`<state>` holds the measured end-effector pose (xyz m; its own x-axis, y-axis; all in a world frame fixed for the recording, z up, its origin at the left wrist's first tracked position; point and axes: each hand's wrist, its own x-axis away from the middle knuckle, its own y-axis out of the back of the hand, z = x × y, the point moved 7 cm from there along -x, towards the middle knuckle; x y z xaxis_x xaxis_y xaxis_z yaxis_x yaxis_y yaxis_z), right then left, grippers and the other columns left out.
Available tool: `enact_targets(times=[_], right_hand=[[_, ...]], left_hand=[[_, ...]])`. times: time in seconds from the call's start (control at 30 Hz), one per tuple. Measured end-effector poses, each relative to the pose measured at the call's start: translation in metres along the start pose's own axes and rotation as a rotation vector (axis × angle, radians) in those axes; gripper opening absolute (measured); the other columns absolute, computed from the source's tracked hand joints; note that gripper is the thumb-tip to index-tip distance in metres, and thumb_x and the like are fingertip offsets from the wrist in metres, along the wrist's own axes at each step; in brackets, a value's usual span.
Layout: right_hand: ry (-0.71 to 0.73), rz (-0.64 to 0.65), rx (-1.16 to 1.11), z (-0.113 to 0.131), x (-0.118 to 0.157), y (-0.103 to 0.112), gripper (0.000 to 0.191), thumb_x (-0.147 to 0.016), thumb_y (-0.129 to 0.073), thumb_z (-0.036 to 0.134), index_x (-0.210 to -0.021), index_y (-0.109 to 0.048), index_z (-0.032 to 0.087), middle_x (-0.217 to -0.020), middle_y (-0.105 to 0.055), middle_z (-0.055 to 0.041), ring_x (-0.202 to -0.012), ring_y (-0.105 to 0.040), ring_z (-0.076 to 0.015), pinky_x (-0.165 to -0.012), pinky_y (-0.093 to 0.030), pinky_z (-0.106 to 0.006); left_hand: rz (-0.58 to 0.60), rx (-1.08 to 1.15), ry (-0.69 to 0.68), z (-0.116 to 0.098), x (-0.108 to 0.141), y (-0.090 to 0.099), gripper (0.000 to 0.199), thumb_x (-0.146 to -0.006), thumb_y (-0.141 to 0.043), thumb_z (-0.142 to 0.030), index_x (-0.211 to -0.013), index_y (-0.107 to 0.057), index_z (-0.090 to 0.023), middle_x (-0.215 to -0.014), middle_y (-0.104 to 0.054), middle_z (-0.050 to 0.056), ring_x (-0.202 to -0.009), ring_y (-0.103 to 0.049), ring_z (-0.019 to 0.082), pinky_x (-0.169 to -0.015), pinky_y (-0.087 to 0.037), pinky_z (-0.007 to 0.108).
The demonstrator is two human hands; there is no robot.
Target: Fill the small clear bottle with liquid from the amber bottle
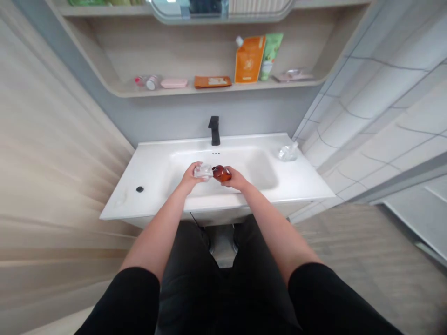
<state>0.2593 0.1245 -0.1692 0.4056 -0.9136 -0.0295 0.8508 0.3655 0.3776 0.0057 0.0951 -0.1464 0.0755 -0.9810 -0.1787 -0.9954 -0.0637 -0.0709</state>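
Over the white sink basin [258,163], my left hand [190,178] is closed around a small clear container [203,171]. Beside it, my right hand [235,177] grips a brown bottle [222,173], tilted so that its neck points left at the clear container. The neck and the container meet or nearly meet; I cannot tell whether they touch. Whether any liquid passes between them is too small to see. A black faucet [215,131] stands behind both hands at the back of the sink.
A clear plastic item [288,152] lies on the counter's right side, and a small black round piece [140,189] on its left. Above, a shelf [167,93] holds an orange pouch [249,60], a green tube [270,56], a pink case [174,83] and an orange-brown packet [213,82].
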Motion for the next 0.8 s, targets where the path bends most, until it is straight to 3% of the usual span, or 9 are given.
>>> enact_targets(times=[0.27,0.8], right_hand=[[-0.036,-0.003,0.022,-0.0041,-0.0010,0.0005,0.074,-0.065,-0.092,0.025,-0.135,-0.068,0.024,-0.097,-0.081,-0.0003,-0.074,-0.072,-0.0196,-0.065,-0.059,-0.028],[-0.051,0.001,0.042,-0.0018,0.0004,0.0000,0.070,-0.066,-0.094,0.022,-0.132,-0.071,0.023,-0.099,-0.081,-0.0026,-0.071,-0.071,-0.0191,-0.061,-0.057,-0.027]], left_hand=[[-0.024,-0.032,-0.010,-0.0007,0.0032,0.0019,0.084,-0.040,-0.102,-0.020,-0.116,-0.066,-0.025,-0.114,-0.068,0.001,-0.107,-0.065,0.027,-0.104,-0.056,0.048],[-0.011,-0.106,-0.059,-0.0077,0.0029,0.0041,0.085,-0.045,-0.103,-0.022,-0.125,-0.076,-0.023,-0.128,-0.074,0.008,-0.119,-0.068,0.033,-0.119,-0.049,0.054]])
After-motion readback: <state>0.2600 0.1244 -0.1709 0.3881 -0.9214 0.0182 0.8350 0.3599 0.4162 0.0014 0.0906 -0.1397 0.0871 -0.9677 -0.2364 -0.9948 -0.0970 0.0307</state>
